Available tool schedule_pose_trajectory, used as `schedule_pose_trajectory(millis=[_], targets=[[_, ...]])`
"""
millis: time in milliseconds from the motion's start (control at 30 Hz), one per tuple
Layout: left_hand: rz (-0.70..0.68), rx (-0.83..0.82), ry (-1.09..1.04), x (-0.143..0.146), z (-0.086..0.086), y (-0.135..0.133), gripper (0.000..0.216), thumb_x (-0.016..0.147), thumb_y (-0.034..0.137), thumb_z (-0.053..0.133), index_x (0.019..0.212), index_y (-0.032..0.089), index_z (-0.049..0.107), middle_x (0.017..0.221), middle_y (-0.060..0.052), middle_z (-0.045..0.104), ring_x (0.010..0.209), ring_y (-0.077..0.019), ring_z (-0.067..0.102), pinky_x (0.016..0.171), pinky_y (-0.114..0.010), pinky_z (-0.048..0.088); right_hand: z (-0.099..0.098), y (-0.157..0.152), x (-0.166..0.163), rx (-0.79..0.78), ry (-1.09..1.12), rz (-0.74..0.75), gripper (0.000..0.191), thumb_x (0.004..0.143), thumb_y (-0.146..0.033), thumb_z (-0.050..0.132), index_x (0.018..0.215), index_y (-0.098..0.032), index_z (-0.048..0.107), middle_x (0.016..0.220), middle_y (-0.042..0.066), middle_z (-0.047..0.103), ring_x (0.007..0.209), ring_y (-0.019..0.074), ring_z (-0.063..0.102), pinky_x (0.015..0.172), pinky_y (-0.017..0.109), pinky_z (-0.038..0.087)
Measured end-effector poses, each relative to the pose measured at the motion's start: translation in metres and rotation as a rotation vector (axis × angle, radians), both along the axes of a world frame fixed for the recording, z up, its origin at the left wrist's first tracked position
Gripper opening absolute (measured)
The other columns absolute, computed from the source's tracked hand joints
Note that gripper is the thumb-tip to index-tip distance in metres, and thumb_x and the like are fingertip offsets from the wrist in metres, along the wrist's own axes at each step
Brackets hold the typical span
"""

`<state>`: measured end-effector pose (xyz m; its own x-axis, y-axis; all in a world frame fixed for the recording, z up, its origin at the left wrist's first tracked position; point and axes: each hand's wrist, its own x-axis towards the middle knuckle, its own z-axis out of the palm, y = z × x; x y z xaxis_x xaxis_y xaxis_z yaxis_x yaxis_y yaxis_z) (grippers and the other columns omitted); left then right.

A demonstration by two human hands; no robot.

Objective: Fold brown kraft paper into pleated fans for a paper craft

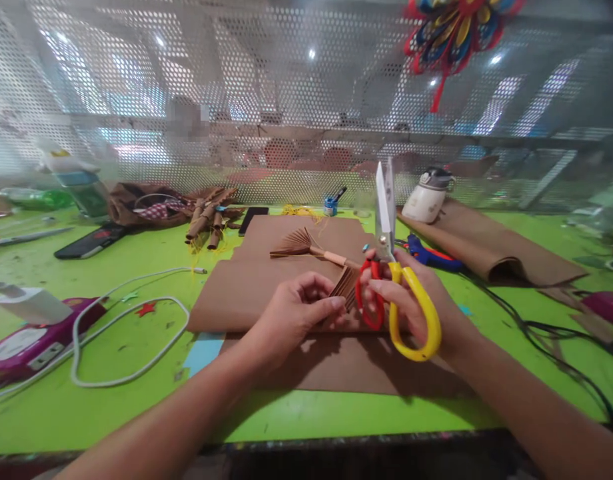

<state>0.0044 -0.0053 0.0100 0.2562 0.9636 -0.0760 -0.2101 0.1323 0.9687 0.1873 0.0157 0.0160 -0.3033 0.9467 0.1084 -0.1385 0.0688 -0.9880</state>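
Observation:
Pinched between the thumb and fingers of my left hand (306, 303) is a piece of pleated brown paper (344, 290). My right hand (416, 293) is closed around a pair of scissors (384, 217) with one red and one yellow handle loop; the blades point upward, slightly apart. Its fingertips are close to the right edge of the pleats, and whether they touch is hard to see. Just beyond lies a fanned brown paper piece (296, 243) with a tan wrapped stem and a yellow thread across it. Large brown paper sheets (236, 287) lie beneath both hands.
A purple power strip (41, 337) and white cable (131, 383) lie left, near a phone (89, 241). Paper rolls (206, 217) and a small blue pot (330, 205) stand at the back. Blue-handled pliers (431, 253), folded brown paper (486, 240) and a white bottle (426, 197) are right.

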Motion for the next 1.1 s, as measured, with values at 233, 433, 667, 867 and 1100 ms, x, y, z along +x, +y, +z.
schedule_pose_trajectory(millis=[233,433,667,867,1100], targets=[[-0.072,0.076,0.085,0.009,-0.005,-0.004,0.024,0.07,0.025,0.071,0.075,0.015,0.05,0.065,0.0,0.063,0.055,-0.0096,0.056,0.053,-0.021,0.043,-0.004,-0.01,-0.011,0.078,-0.066,-0.106,0.044,0.064,-0.029,0.076,0.101,-0.024,0.052,0.069,-0.005,0.056,0.047,0.0079,0.052,0.043,0.02,0.049],[0.004,0.114,0.076,0.012,-0.009,-0.006,0.027,0.069,0.022,0.072,0.075,0.016,0.046,0.064,0.001,0.062,0.059,-0.0121,0.061,0.058,-0.024,0.048,-0.009,-0.008,-0.009,0.072,-0.099,-0.088,0.042,0.071,-0.033,0.07,0.109,-0.023,0.053,0.067,-0.004,0.058,0.05,0.0103,0.055,0.047,0.023,0.049],[0.058,0.178,0.107,0.013,-0.008,-0.006,0.025,0.067,0.02,0.073,0.071,0.015,0.048,0.064,0.002,0.061,0.058,-0.0105,0.059,0.058,-0.023,0.048,-0.016,-0.01,-0.006,0.173,-0.209,-0.143,0.043,0.073,-0.035,0.066,0.113,-0.022,0.055,0.073,0.0,0.062,0.055,0.0121,0.057,0.051,0.024,0.049],[0.013,0.051,-0.012,0.01,-0.004,-0.007,0.023,0.074,0.033,0.067,0.076,0.016,0.052,0.072,-0.003,0.066,0.064,-0.0148,0.062,0.062,-0.028,0.049,-0.016,-0.013,-0.006,0.178,-0.181,-0.155,0.043,0.072,-0.034,0.067,0.112,-0.024,0.055,0.075,0.0,0.063,0.058,0.0144,0.06,0.054,0.027,0.051],[0.162,0.017,-0.043,-0.003,-0.003,0.003,0.02,0.075,0.032,0.067,0.074,0.015,0.055,0.067,0.001,0.06,0.058,-0.0091,0.056,0.055,-0.019,0.044,-0.016,-0.019,-0.005,0.125,-0.121,-0.11,0.042,0.076,-0.032,0.064,0.115,-0.025,0.052,0.064,-0.002,0.057,0.05,0.0125,0.055,0.048,0.025,0.048]])
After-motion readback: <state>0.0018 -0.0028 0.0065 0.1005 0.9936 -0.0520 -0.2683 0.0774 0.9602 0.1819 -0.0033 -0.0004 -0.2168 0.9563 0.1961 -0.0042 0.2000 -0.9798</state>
